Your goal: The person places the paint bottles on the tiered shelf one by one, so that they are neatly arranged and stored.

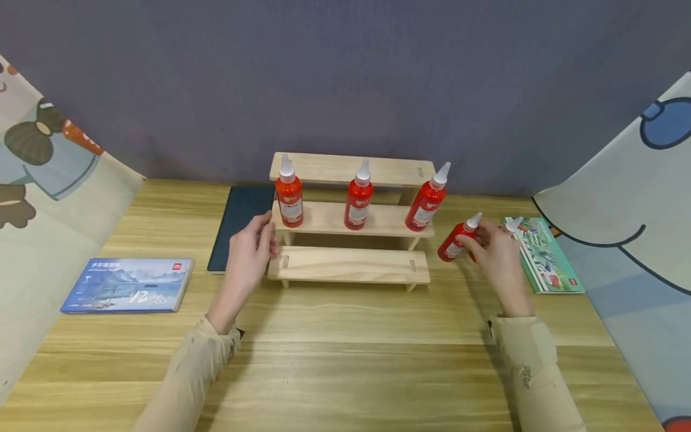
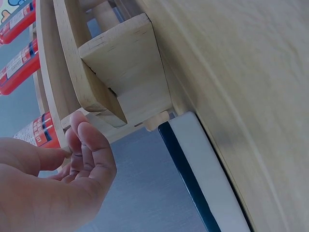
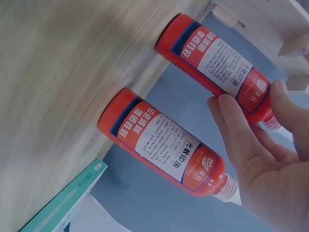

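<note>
Red label and body showing, a bottle (image 1: 452, 246) is between my right hand's (image 1: 498, 247) pinching thumb and fingers, just right of the wooden rack (image 1: 351, 265). Another red bottle (image 3: 161, 147) stands beside it, near the green book (image 1: 553, 258). My left hand (image 1: 250, 243) curls at the rack's left end; whether it pinches, I cannot tell. Three similar bottles (image 1: 358, 207) occupy the middle tier.

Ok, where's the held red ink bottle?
In the head view, the red ink bottle is at right, in the right hand, between the wooden rack and the green book.
</note>
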Demonstrator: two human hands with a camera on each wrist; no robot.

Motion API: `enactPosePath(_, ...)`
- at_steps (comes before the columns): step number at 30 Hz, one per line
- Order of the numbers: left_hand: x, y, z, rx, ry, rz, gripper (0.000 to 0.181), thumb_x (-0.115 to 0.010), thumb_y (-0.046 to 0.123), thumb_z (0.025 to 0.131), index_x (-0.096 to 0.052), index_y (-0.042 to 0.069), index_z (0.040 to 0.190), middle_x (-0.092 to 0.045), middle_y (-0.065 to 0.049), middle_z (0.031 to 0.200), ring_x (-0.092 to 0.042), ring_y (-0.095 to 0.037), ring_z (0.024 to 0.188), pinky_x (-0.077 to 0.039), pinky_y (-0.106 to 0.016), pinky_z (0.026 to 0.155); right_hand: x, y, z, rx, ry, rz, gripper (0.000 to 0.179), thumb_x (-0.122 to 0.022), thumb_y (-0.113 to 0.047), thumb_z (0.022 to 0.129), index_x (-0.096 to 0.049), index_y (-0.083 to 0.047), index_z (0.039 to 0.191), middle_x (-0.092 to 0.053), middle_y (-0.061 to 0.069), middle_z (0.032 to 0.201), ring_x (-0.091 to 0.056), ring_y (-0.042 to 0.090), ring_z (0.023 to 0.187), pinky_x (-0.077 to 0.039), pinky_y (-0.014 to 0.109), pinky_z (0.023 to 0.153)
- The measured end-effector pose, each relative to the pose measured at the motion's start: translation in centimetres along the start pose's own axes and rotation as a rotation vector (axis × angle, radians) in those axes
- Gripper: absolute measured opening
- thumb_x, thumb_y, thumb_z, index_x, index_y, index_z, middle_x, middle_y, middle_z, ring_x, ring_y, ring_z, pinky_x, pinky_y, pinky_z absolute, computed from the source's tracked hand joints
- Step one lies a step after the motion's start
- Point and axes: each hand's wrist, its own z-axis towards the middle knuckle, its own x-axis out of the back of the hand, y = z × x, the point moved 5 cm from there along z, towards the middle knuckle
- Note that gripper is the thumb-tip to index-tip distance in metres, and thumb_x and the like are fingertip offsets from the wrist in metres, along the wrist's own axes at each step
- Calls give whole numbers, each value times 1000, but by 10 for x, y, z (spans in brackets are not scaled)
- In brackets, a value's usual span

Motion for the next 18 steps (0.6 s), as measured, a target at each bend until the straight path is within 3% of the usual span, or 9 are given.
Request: enactPosePath(18, -1, -1, 0, -5, -8, -6, 37, -49, 7, 115, -58, -13, 145, -68, -23, 89, -69, -30, 72, -53, -14, 58, 2, 0, -3, -27, -3, 8, 36, -82, -11, 97, -68, 16, 117, -72, 37, 109, -73, 51, 95, -60, 64, 78)
